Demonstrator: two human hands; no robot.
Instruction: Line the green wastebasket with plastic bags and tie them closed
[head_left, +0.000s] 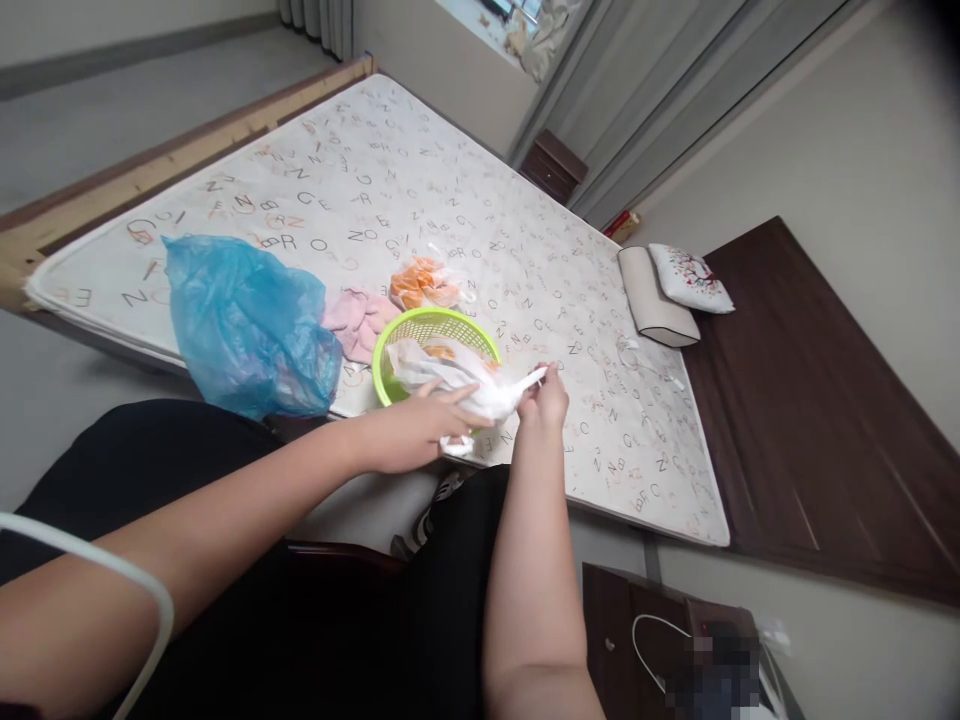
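Note:
A white plastic bag [487,392] with something orange inside lies partly in a lime-green plastic basket [381,372]. My right hand [546,402] pinches the bag's narrow, stretched end, to the right of the basket. Over the bag's near side rests my left hand [416,428], fingers spread and touching the plastic. A white tip of plastic pokes out below that hand. Behind the basket is another thin white bag [425,284] with orange contents that I cannot make out. A pink cloth [360,322] lies left of the basket, beside a large blue plastic bag [251,325].
All these things are on a mattress [480,215] printed with letters. A beige pillow [651,298] and a white cushion [691,277] lie by the dark headboard [810,420]. A bedside cabinet [622,625] stands at the lower right. A white cable [112,570] crosses the lower left.

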